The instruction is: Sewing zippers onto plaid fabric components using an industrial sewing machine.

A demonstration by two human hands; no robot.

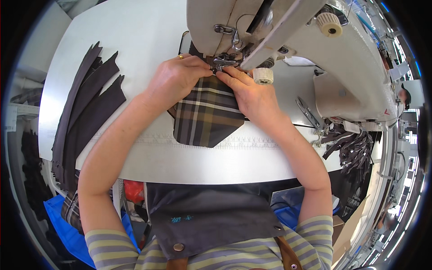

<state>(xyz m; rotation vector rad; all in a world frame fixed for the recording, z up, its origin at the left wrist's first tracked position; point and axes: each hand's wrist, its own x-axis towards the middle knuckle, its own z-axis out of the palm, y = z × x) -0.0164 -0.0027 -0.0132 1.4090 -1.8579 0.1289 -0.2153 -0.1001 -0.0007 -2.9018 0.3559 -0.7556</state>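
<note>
A plaid fabric piece (pixel 208 118) in dark brown, olive and white lies under the head of a sewing machine (pixel 211 22). Its far edge reaches the presser foot (pixel 221 63). Just left of the foot, my left hand (pixel 177 77) pinches the fabric's edge between thumb and fingertips; a ring is on one finger. My right hand (pixel 252 92) holds the same edge from the right, its fingertips close to the foot and thumb near the cloth. The fingers hide most of the seam there, and the needle tip cannot be made out.
Dark fabric strips (pixel 92 99) lie on the white table (pixel 130 166) at left. Thread snips (pixel 307 112) rest right of my right hand, beside the machine's base. Dark strips with metal pieces (pixel 351 146) hang over the right edge. A ruler scale (pixel 159 138) crosses the tabletop.
</note>
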